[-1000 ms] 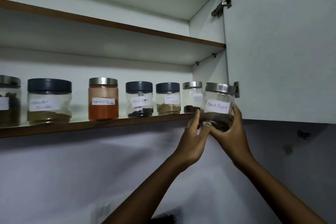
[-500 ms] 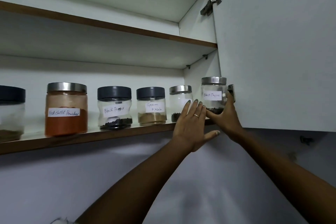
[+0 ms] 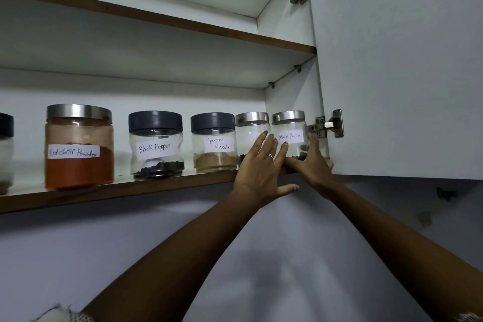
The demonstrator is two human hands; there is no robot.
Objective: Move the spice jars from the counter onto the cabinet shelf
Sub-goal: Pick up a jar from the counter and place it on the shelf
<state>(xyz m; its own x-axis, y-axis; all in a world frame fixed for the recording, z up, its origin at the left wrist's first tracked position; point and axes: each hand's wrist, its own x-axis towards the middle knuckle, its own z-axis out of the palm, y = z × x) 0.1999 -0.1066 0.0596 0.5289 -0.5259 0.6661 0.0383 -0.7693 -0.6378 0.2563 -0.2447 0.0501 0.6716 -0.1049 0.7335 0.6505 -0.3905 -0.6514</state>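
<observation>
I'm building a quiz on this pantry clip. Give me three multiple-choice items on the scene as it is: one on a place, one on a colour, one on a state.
1. Where does the rightmost Black Pepper jar stand?
A. at the shelf's right end, beside the hinge
B. on the upper shelf
C. left of the Garam Masala jar

2. What colour is the Garam Masala jar lid?
A. red
B. dark grey
C. white

3. How is the left hand?
A. closed in a fist
B. gripping a lid
C. fingers straight against the jars

Answers: 1 A, it stands next to the hinge on the lower shelf. 2 B, its lid is dark grey. 3 C, the fingers lie extended.
</observation>
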